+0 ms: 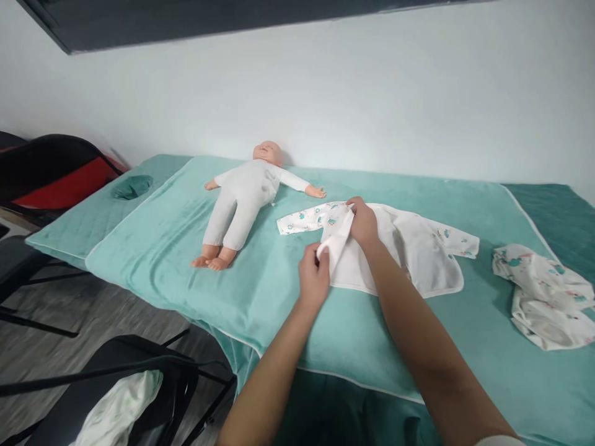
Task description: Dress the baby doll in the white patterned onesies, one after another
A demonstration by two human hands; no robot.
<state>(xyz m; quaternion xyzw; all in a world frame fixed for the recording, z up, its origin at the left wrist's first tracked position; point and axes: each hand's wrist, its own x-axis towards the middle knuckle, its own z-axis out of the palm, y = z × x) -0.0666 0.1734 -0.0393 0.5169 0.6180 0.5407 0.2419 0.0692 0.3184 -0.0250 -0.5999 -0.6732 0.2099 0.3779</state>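
Observation:
A white baby top with small teal prints on its sleeves lies spread on the green bed cover, its front opened out. My left hand pinches the near edge of its left panel. Farther up that same panel, by the printed sleeve, my right hand is closed on the cloth, and the panel is lifted between the two hands. To the left of the top a baby doll in a white body suit lies on its back, arms spread, its head toward the wall.
A crumpled printed baby garment lies at the right of the green bed cover. Black chairs stand at the left. Another chair in front carries a white cloth. A white wall runs behind.

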